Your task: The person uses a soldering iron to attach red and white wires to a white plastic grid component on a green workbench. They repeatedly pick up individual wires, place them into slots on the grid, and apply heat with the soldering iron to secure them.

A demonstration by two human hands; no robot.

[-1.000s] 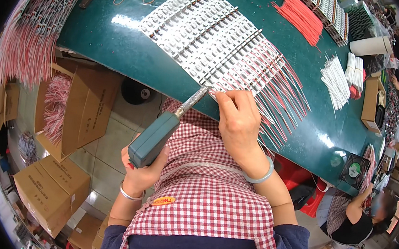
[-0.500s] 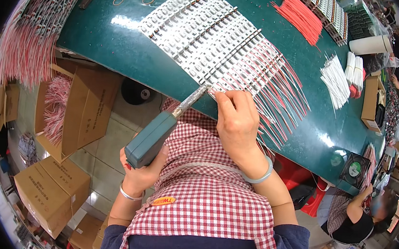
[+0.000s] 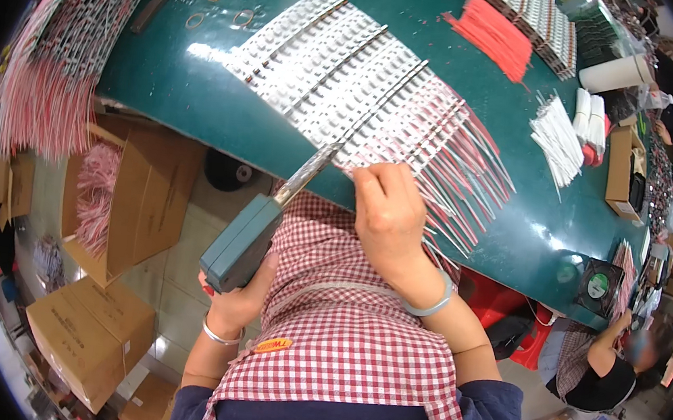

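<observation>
Soldering iron [image 3: 258, 225], teal and boxy in the handle with a long grey metal tip, sits in my left hand [image 3: 232, 301], fingers wrapped tight around its lower end below the table edge; the tip slants up to touch the near edge of the white strips [image 3: 341, 73]. My right hand [image 3: 389, 211] is curled closed, fingertips pinching down on those strips just right of the tip, though I cannot tell exactly which wire they press. My checked red-and-white apron [image 3: 341, 332] fills the space beneath both arms. The strips lie in flat rows, pale and bumpy, with thin red and white wires [image 3: 469, 174] fanning off their right side onto the glossy green table [image 3: 200, 108]. Left of me, under the table, open cardboard boxes [image 3: 144, 191] hold pink wire bundles. Farther across the table lie a red wire bundle [image 3: 495, 35], a white wire bundle [image 3: 558, 138], and a few rubber bands [image 3: 222, 6] near the far edge.
</observation>
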